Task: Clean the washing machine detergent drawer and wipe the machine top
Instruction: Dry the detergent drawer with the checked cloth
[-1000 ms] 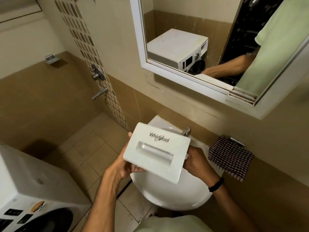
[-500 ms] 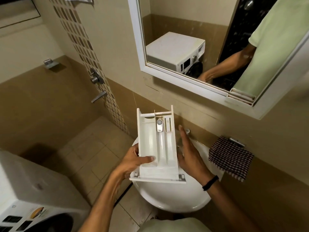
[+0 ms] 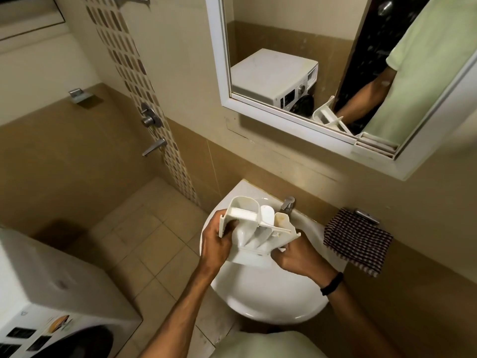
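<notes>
A white detergent drawer [image 3: 254,229] hangs over the white basin [image 3: 268,298], tipped so its back end points up at me and its compartments show. My left hand [image 3: 215,241] grips its left wall, thumb inside a compartment. My right hand [image 3: 294,255] holds its lower right corner from below. One compartment wall at the right looks stained yellowish. The white washing machine [image 3: 44,288] stands at the lower left, its top in view.
A chrome tap [image 3: 287,204] sits at the basin's back, just behind the drawer. A checked cloth [image 3: 357,240] hangs on a wall holder to the right. A mirror [image 3: 322,65] is above the basin. Shower fittings [image 3: 151,120] are on the left wall.
The drawer was turned from front panel facing me, to compartments up, to tipped on end over the basin. My right hand shifted from its side to its lower right corner.
</notes>
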`<action>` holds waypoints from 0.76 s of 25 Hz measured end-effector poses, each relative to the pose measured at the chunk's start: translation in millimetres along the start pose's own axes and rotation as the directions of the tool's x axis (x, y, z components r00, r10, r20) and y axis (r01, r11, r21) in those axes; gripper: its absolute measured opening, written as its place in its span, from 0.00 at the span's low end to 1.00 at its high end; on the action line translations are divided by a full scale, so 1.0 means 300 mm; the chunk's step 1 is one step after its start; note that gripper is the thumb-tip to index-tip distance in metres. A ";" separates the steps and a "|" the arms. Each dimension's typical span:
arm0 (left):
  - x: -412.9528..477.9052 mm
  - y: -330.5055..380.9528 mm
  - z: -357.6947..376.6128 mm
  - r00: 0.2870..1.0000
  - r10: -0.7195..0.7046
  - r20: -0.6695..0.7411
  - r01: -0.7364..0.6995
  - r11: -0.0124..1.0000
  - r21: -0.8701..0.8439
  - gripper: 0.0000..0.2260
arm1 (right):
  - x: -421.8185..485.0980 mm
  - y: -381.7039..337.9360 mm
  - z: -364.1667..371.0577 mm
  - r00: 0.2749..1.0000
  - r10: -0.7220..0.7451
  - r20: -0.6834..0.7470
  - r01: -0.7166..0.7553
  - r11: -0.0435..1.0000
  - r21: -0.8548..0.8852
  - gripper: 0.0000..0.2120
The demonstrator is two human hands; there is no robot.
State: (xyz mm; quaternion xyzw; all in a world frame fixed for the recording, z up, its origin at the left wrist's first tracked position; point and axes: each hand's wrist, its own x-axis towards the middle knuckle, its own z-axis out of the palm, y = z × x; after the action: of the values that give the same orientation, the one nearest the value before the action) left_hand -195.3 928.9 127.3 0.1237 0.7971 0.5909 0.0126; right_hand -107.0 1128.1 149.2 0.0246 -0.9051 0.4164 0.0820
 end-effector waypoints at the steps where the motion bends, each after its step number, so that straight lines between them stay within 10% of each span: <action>1: -0.005 -0.004 0.010 1.000 0.014 -0.019 -0.014 1.000 0.002 0.07 | -0.002 -0.001 -0.004 1.000 -0.005 -0.011 0.005 1.000 0.015 0.07; 9: 0.018 -0.076 0.020 1.000 0.024 0.005 -0.024 0.995 0.093 0.25 | -0.051 -0.045 -0.003 0.979 0.089 -0.185 -0.053 0.980 0.193 0.18; 19: -0.155 -0.225 0.070 0.816 -0.559 0.148 0.578 0.784 -0.227 0.37 | -0.085 0.024 0.060 0.945 -0.071 -0.318 0.107 0.990 0.096 0.20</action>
State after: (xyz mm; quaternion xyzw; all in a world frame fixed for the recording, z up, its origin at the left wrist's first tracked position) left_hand -159.1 920.5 51.4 -0.1038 0.7111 0.6543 0.2352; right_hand -84.9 1118.6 128.1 0.0036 -0.8536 0.4611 0.2422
